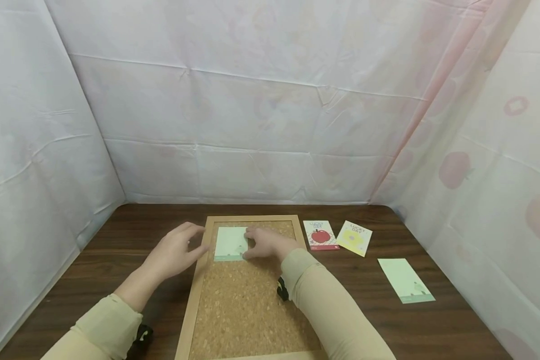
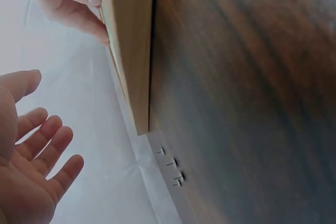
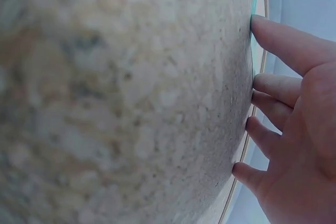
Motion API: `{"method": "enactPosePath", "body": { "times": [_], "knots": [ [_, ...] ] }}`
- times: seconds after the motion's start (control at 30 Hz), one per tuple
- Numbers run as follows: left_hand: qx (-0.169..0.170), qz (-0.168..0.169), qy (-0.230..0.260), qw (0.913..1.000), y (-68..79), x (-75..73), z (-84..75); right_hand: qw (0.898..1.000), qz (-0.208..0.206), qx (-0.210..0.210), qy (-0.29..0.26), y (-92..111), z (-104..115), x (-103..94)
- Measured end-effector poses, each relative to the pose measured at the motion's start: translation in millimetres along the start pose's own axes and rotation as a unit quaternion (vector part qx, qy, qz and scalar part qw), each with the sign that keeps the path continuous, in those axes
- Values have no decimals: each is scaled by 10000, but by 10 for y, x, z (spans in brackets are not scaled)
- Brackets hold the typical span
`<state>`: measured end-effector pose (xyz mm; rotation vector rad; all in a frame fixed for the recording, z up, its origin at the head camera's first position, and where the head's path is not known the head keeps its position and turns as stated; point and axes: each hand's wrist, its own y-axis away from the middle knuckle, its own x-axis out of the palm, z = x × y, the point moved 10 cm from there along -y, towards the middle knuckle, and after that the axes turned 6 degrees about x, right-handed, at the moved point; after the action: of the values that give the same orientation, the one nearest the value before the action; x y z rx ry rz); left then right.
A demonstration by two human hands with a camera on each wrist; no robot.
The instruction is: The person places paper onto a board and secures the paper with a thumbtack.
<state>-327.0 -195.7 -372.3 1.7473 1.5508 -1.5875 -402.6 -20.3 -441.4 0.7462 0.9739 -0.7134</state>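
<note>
A pale green card (image 1: 229, 242) lies flat on the upper left of a wood-framed corkboard (image 1: 247, 310). My right hand (image 1: 270, 243) touches this card along its right edge, thumb low and fingers higher up. In the right wrist view its spread fingertips (image 3: 253, 124) rest against the cork and the card's edge. Just left of the frame, my left hand (image 1: 173, 250) hovers with relaxed fingers and holds nothing. The left wrist view shows that palm (image 2: 26, 187) beside the board's wooden edge (image 2: 128, 51).
Several small pins (image 2: 173, 163) lie on the dark wood table (image 2: 236, 103) by the board's far left corner. Right of the board are a red apple card (image 1: 320, 236), a yellow card (image 1: 354, 239) and another pale green card (image 1: 405, 280). Patterned white cloth (image 1: 252, 115) surrounds the table.
</note>
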Motion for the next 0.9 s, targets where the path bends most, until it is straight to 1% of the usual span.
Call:
{"method": "enactPosePath", "body": {
  "times": [0.33,0.47,0.67,0.8,0.9],
  "knots": [
    [184,-114,66,9997,-114,-212,-38,10000,11,41,-73,-24,-14,19],
    [195,-132,37,9997,-146,-273,-26,10000,45,44,-20,-17,-6,25],
    [14,-55,-23,10000,-118,-332,109,9999,85,56,61,3,12,13],
    [-86,-5,-67,9999,-90,-361,235,9999,89,89,42,13,18,-5],
    [-216,104,-109,9997,-65,-371,347,9999,99,120,-4,21,17,-9]
  ]
}}
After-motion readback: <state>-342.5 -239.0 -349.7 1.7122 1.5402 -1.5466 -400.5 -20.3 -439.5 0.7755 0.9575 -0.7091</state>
